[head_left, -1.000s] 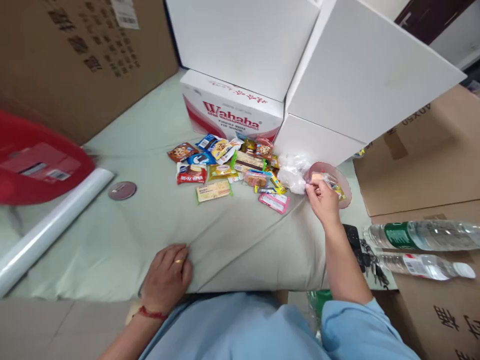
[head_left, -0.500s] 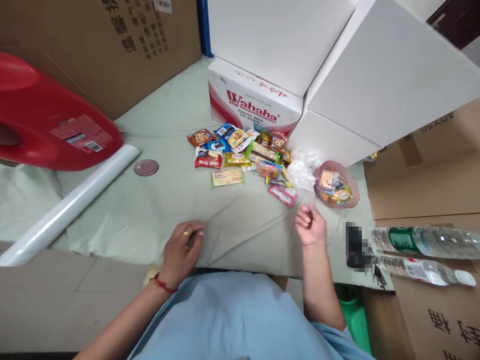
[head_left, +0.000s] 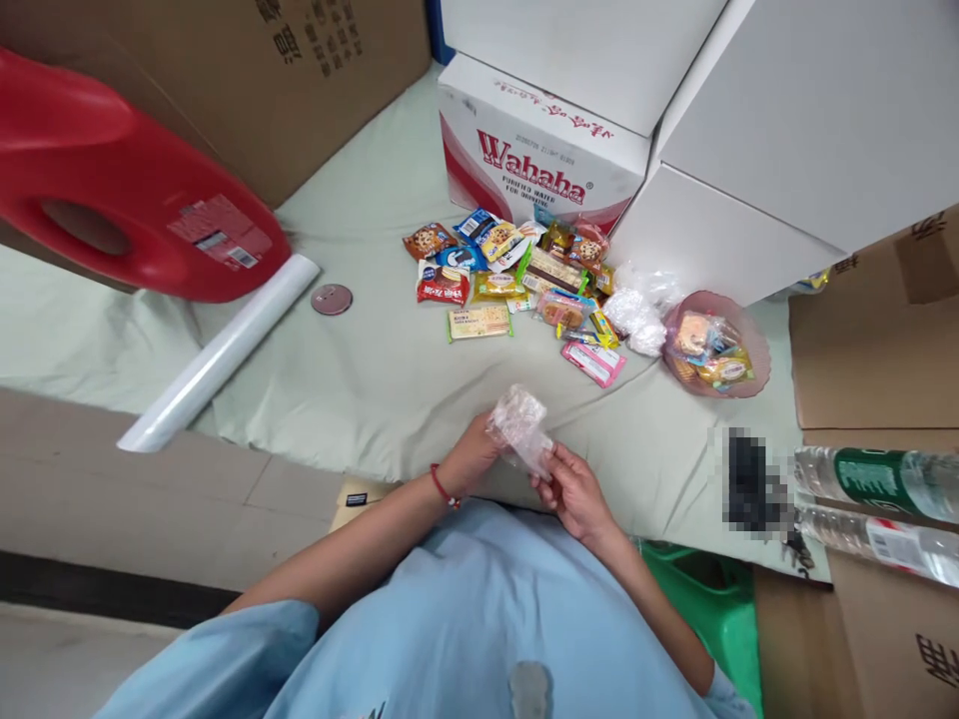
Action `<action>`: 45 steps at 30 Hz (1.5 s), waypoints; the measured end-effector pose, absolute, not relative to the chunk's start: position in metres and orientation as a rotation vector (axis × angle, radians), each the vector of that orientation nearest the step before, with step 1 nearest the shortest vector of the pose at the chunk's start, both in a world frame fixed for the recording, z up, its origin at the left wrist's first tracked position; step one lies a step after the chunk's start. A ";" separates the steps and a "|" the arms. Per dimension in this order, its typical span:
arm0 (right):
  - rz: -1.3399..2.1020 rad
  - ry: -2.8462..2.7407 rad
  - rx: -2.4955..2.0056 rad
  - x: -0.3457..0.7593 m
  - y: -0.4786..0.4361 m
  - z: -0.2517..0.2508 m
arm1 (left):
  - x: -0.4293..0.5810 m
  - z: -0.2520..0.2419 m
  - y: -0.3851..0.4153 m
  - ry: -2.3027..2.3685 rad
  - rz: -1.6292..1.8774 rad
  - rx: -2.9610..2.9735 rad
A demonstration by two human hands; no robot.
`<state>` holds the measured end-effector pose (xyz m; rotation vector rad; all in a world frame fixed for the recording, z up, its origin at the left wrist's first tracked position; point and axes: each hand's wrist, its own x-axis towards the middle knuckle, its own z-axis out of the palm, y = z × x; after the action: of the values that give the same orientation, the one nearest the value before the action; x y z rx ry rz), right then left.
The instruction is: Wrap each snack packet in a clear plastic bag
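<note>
Between my two hands, over the front part of the cloth-covered table, is a crumpled clear plastic bag. My left hand is closed on its left side, with the fingers partly hidden behind the film. My right hand pinches the lower right end. Beyond them lies a pile of wrapped snacks, with a pale biscuit packet and a pink packet at its near edge. More crumpled clear bags lie right of the pile, beside a pink translucent bowl holding several wrapped snacks.
A Wahaha carton stands behind the snacks. On the left are a red jug, a white roll and a round disc. Two bottles lie at the right edge, near a pixelated dark object. A green stool is below.
My right hand has moved left and toward me with a clear bag from beside the bowl. My left hand has come right and taken hold of it too. The view has shifted.
</note>
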<state>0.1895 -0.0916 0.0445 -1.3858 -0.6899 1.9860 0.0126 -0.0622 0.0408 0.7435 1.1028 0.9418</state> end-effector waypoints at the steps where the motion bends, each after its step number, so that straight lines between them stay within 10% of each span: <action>1: 1.950 -0.807 -1.427 0.192 -0.091 0.044 | 0.010 0.041 -0.062 1.132 0.959 0.750; 7: 1.210 -1.453 -1.440 0.205 -0.081 0.058 | -0.002 0.049 -0.063 1.326 1.042 0.912; 45: 1.540 -1.211 -1.371 0.194 -0.018 0.072 | -0.059 0.040 -0.071 1.086 1.415 0.167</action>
<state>0.1935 -0.0176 0.0717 -1.3712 -1.2114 1.5398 -0.0587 -0.0708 0.0403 0.1668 1.0857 1.4155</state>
